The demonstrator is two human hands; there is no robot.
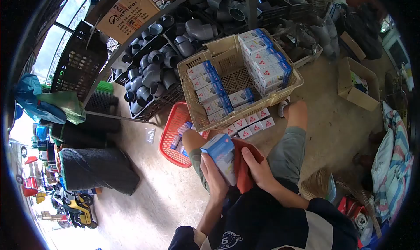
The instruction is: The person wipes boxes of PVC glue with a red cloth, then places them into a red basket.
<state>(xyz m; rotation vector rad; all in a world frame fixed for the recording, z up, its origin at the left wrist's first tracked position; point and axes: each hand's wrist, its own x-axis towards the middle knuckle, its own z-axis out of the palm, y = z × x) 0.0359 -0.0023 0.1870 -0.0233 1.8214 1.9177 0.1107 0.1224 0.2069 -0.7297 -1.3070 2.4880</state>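
In my left hand (213, 175) is a blue and white cardboard box (223, 156), tilted in front of my chest. My right hand (259, 169) grips a reddish-brown cloth (243, 164) and presses it against the box's right side. Just beyond my knees stands a tan plastic crate (197, 119). Similar small boxes (210, 86) line its left side, and more boxes (267, 62) are stacked on its right. White boxes (249, 123) with red marks sit in rows on the floor between the crate and me.
A red basket (164, 140) with blue and white packages stands left of my leg. Black crates of grey pipe fittings (153, 75) fill the rack behind. Rolls of dark mesh (94, 169) lie at left. An opened carton (358, 90) and a striped sack (391, 162) are at right.
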